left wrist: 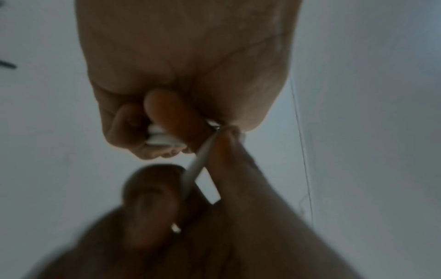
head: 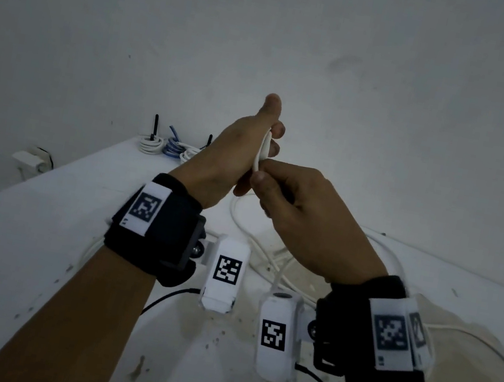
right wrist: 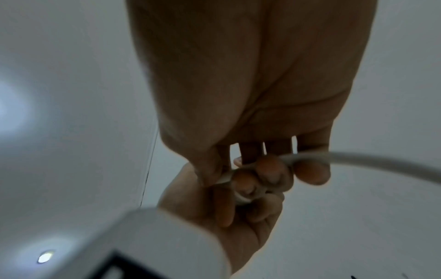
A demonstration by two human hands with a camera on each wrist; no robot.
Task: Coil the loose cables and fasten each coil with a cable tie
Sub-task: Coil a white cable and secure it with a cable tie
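Both forearms are reaching out over the white table (head: 14, 250), which is running back to a far edge against the wall. Above it, the left hand (head: 233, 154) is curling its fingers round loops of the white cable (head: 260, 155) (thumb raised), while the right hand (head: 300, 213) is pinching the same cable; loose slack is trailing on the tabletop beneath. Three finished coils (head: 167, 147) are sitting near the far edge.
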